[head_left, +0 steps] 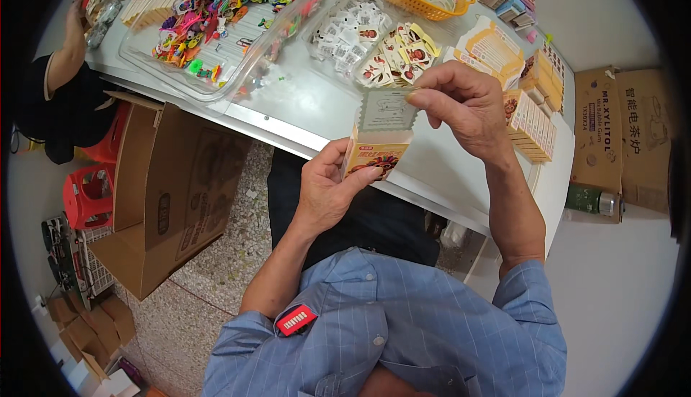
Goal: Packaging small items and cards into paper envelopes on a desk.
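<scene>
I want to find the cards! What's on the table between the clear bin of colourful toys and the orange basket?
In the head view, small packets of picture cards lie between the clear bin and the orange basket, spread on the table.

A person in a light blue short-sleeved shirt [403,325] with a fine pale check and dark trousers [374,217]. A small red rectangular label with white lettering [296,319] sits on the left sleeve. Both forearms are bare; no watch or rings show.
</scene>
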`<state>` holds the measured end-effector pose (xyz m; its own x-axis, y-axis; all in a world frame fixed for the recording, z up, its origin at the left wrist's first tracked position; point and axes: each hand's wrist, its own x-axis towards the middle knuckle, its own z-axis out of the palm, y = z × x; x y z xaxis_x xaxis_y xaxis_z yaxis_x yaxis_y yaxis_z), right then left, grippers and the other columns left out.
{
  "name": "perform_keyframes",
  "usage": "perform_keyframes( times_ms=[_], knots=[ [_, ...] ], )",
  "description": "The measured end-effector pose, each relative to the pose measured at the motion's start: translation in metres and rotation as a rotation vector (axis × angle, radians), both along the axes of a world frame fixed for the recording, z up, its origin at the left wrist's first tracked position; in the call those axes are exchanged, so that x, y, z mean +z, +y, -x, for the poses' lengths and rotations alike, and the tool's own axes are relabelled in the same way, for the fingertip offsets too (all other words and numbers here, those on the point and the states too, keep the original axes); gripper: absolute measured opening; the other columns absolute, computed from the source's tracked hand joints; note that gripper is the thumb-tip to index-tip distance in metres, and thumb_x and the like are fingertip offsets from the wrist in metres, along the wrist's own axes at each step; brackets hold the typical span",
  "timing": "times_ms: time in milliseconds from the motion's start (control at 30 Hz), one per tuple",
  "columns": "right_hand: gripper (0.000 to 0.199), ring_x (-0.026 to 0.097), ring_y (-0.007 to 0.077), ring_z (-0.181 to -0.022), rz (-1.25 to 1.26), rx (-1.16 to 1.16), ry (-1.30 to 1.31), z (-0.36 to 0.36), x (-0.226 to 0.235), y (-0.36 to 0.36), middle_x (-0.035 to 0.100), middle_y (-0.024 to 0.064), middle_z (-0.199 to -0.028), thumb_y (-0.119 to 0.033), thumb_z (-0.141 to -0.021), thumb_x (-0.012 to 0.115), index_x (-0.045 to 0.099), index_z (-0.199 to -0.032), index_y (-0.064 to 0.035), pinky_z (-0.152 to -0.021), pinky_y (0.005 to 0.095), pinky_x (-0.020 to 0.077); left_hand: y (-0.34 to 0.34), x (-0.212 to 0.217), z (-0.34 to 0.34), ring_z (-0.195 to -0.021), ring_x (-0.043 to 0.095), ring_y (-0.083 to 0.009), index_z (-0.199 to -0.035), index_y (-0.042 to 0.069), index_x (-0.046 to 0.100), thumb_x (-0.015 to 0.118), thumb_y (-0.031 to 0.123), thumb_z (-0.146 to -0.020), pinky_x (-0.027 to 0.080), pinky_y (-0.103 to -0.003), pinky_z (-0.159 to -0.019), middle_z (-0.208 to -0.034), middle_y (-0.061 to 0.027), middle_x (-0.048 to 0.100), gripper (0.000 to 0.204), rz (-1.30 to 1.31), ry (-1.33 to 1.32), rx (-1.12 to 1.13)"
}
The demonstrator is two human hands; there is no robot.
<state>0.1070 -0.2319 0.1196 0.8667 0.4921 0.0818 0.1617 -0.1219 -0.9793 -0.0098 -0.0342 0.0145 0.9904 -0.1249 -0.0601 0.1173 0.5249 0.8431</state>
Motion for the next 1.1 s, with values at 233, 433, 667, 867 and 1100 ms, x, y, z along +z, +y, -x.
perform_keyframes(
  times_ms=[233,433,667,867,1100],
  knots=[
    [0.009,0.054,0.004,-0.065,0.089,0.01,-0.002,0.004,-0.013,-0.003,0.065,0.0004,-0.082,-0.007,-0.09,0.074,0.069,-0.093,-0.0008,-0.057,0.0205,0.0437,-0.001,0.001,0.0,-0.108,0.066,-0.0172,-0.128,-0.007,0.053,0.069,-0.005,-0.091,0.055,-0.031,-0.095,-0.118,-0.0141,0.067,0.04,0.003,-0.017,-0.014],
    [0.008,0.055,0.004,-0.074,0.285,0.094,-0.073,0.007,-0.008,-0.003,0.064,-0.0014,-0.084,-0.008,-0.089,0.075,0.069,-0.091,-0.0021,-0.063,0.0204,0.0436,-0.001,-0.003,0.001,-0.108,0.066,-0.0172,-0.127,-0.007,0.054,0.069,-0.005,-0.091,0.054,-0.031,-0.095,-0.119,-0.0132,0.067,0.039,0.011,-0.013,-0.003],
    [0.009,0.056,0.0077,-0.075,0.332,-0.087,-0.379,-0.013,-0.017,-0.009,0.065,0.0012,-0.085,-0.01,-0.09,0.073,0.071,-0.094,-0.0019,-0.065,0.0235,0.0446,-0.002,-0.008,0.003,-0.108,0.065,-0.0172,-0.128,-0.007,0.054,0.069,-0.004,-0.091,0.054,-0.031,-0.096,-0.118,-0.0132,0.067,0.039,0.001,0.017,-0.004],
    [0.028,0.065,0.022,-0.089,0.648,-0.208,-0.73,-0.077,-0.046,-0.033,0.065,0.0115,-0.116,-0.014,-0.093,0.069,0.065,-0.119,-0.0046,-0.078,0.0351,0.0532,-0.003,-0.01,0.003,-0.107,0.066,-0.0171,-0.127,-0.007,0.054,0.069,-0.004,-0.092,0.054,-0.031,-0.095,-0.118,-0.0135,0.067,0.039,-0.03,0.021,-0.014],
    [0.035,0.065,0.0336,-0.098,0.981,0.033,-0.674,-0.106,-0.046,-0.029,0.066,0.0151,-0.114,-0.019,-0.086,0.072,0.065,-0.117,-0.0047,-0.092,0.0445,0.0492,-0.002,-0.012,0.005,-0.107,0.066,-0.0166,-0.127,-0.007,0.054,0.069,-0.003,-0.091,0.056,-0.03,-0.093,-0.117,-0.0139,0.067,0.039,-0.031,0.029,0.01]
  ],
)
